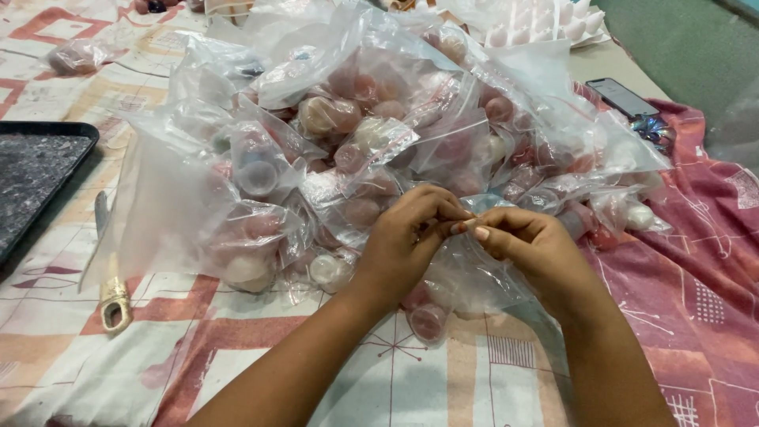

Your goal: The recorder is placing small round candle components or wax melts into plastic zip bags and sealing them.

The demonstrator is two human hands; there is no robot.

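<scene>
Where the patterned cloth [71, 348] in cream, pink and red covers the table, a big heap of clear bags [379, 134] fills the middle, each bag stuffed with small round pots in pink, red and white; the bags overlap too much to count. One loose bag [75, 55] lies apart at the far left. At the right the cloth gives way to a darker pink one [696, 269], and beyond it a grey-green surface [680, 47] shows at the far right.

Both hands meet at the near edge of the heap. The left hand [407, 237] and the right hand [526, 241] each have fingertips pinched together on the top of one bag [466, 277], which hangs just below them, touching the cloth; one pinkish pot [428, 320] shows through its near end.

One black tray [35, 174] sits at the left edge. One knife [111, 273] with a pale wrapped handle lies near it, blade pointing far. One phone [621, 96] lies at the far right, screen dark. One white moulded tray [545, 20] sits behind the heap.
</scene>
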